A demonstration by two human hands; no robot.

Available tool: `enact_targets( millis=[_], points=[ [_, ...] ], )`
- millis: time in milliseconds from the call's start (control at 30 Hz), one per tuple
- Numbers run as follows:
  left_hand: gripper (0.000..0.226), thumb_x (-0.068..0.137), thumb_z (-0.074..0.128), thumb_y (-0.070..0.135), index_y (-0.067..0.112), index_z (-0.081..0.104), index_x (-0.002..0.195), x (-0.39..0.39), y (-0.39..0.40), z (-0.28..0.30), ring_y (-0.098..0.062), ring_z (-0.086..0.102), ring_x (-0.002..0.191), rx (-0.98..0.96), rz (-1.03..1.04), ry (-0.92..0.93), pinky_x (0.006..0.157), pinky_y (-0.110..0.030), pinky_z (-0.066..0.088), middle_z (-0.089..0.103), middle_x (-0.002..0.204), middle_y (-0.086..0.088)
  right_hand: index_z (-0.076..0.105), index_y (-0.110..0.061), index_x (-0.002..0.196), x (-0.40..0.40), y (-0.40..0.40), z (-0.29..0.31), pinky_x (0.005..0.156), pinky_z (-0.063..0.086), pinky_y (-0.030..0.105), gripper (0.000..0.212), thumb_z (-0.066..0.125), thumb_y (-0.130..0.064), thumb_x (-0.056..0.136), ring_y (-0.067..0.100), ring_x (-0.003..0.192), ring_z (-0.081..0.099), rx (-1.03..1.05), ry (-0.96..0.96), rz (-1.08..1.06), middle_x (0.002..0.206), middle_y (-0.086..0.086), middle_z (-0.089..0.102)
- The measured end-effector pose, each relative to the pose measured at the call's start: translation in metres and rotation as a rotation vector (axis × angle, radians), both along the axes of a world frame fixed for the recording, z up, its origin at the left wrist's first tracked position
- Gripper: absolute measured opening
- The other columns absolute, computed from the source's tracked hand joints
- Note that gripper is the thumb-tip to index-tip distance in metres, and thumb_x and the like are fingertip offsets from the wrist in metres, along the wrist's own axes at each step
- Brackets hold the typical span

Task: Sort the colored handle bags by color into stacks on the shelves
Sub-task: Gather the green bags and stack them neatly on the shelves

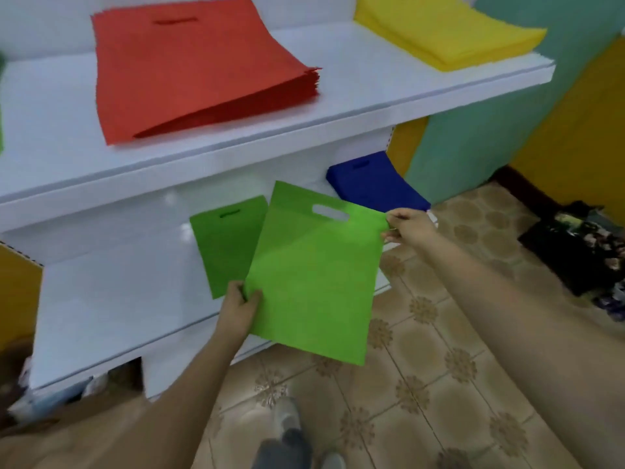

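Two hands on one green bag [311,275] at centre frame: the left hand [238,308] pinches its lower left edge, the right hand [407,226] pinches its upper right corner, holding it flat over the lower shelf [111,299]. Just left lies a green stack [226,245], blue stack [372,181] behind. Upper shelf [355,96]: red stack [196,69] upper left, yellow stack [446,32] upper right.

The held green bag [314,275] hides the right edge of the green bag on the shelf [226,245], beyond the left hand's fingers [252,296]. A green strip [1,130] is cut off at the left edge. The yellow stack [446,28] runs off the top. The dark heap [581,252], well right of the right hand's fingertips [392,226], is too blurred to identify.
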State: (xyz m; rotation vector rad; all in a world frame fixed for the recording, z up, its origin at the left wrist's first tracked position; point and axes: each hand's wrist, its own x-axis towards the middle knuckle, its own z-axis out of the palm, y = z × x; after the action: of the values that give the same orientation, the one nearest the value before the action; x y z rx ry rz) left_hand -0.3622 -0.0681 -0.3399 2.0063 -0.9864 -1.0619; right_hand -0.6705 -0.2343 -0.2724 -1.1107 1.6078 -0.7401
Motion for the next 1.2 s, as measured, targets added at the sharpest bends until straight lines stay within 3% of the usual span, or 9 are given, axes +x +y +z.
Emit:
enact_targets(
  millis=[133, 200, 400, 567, 800, 900, 1000, 1100, 1200],
  points=[
    [0.040, 0.098, 0.055, 0.022, 0.003, 0.044, 0.131, 0.030, -0.016, -0.038, -0.035, 0.063, 0.100, 0.078, 0.067, -0.023, 0.083, -0.043, 0.053, 0.061, 0.121, -0.020, 0.055, -0.002, 0.108, 0.054, -0.041, -0.031, 0.051, 0.054, 0.016, 0.012, 0.048, -0.001, 0.099, 0.010, 0.045, 0.064, 0.061, -0.069, 0.034, 0.091, 0.018, 0.058],
    [0.040, 0.099, 0.053, 0.022, 0.005, 0.042, 0.133, 0.044, -0.025, -0.053, -0.038, 0.065, 0.092, 0.136, 0.099, -0.002, 0.073, -0.046, 0.056, 0.062, 0.116, -0.021, 0.056, -0.001, 0.102, 0.079, -0.059, -0.046, 0.053, 0.055, 0.017, 0.008, 0.050, 0.002, 0.097, 0.014, 0.053, 0.065, 0.084, -0.073, 0.062, 0.092, 0.017, 0.059],
    [0.032, 0.101, 0.050, 0.019, 0.006, 0.040, 0.128, 0.072, -0.042, -0.093, -0.040, 0.063, 0.095, 0.226, 0.241, 0.107, 0.072, -0.060, 0.057, 0.055, 0.118, -0.020, 0.061, -0.015, 0.080, 0.141, -0.114, -0.088, 0.051, 0.053, 0.020, 0.018, 0.058, -0.008, 0.095, 0.020, 0.065, 0.065, 0.098, 0.041, 0.228, 0.099, 0.015, 0.064],
    [0.019, 0.101, 0.050, 0.021, 0.009, 0.046, 0.115, 0.086, -0.045, -0.112, -0.026, 0.058, 0.074, 0.189, 0.419, 0.150, 0.047, -0.036, 0.056, 0.056, 0.107, -0.019, 0.062, -0.016, 0.076, 0.185, -0.147, -0.117, 0.055, 0.053, 0.025, 0.018, 0.062, -0.010, 0.093, 0.023, 0.067, 0.068, 0.087, 0.140, 0.362, 0.098, 0.017, 0.067],
    [0.024, 0.103, 0.044, 0.021, 0.008, 0.045, 0.123, 0.106, -0.074, -0.135, -0.031, 0.055, 0.083, 0.113, 0.560, 0.114, 0.047, -0.034, 0.051, 0.052, 0.106, -0.015, 0.061, -0.018, 0.072, 0.257, -0.195, -0.139, 0.052, 0.048, 0.027, 0.020, 0.063, -0.009, 0.090, 0.021, 0.064, 0.064, 0.002, 0.205, 0.493, 0.094, 0.019, 0.067],
    [0.025, 0.102, 0.045, 0.022, 0.007, 0.046, 0.122, 0.118, -0.097, -0.145, -0.024, 0.058, 0.074, 0.030, 0.593, 0.078, 0.046, -0.035, 0.053, 0.053, 0.110, -0.016, 0.063, -0.014, 0.096, 0.278, -0.208, -0.149, 0.067, 0.052, 0.033, 0.006, 0.064, -0.015, 0.090, 0.027, 0.081, 0.061, -0.030, 0.152, 0.519, 0.106, 0.016, 0.060],
    [0.026, 0.102, 0.045, 0.023, 0.008, 0.047, 0.123, 0.123, -0.120, -0.153, -0.019, 0.055, 0.073, 0.009, 0.597, 0.029, 0.042, -0.032, 0.051, 0.051, 0.109, -0.012, 0.041, -0.009, 0.141, 0.277, -0.202, -0.174, 0.082, 0.050, 0.038, 0.059, 0.064, -0.029, 0.090, 0.027, 0.100, 0.057, 0.037, 0.305, 0.629, 0.121, 0.016, 0.054],
    [0.030, 0.103, 0.045, 0.024, 0.006, 0.045, 0.126, 0.120, -0.135, -0.160, -0.029, 0.056, 0.086, 0.032, 0.579, -0.007, 0.050, -0.037, 0.053, 0.049, 0.109, -0.009, 0.033, -0.009, 0.147, 0.268, -0.186, -0.201, 0.101, 0.042, 0.039, 0.065, 0.060, -0.033, 0.093, 0.030, 0.127, 0.047, 0.084, 0.401, 0.731, 0.145, 0.014, 0.042],
    [0.038, 0.098, 0.053, 0.033, 0.008, 0.044, 0.125, 0.117, -0.136, -0.163, -0.035, 0.057, 0.099, 0.210, 0.452, -0.398, 0.075, -0.043, 0.050, 0.056, 0.111, -0.013, 0.044, -0.015, 0.141, 0.265, -0.174, -0.219, 0.104, 0.041, 0.041, 0.053, 0.060, -0.031, 0.094, 0.031, 0.127, 0.047, 0.110, 0.368, 0.788, 0.142, 0.011, 0.048]
  ],
)
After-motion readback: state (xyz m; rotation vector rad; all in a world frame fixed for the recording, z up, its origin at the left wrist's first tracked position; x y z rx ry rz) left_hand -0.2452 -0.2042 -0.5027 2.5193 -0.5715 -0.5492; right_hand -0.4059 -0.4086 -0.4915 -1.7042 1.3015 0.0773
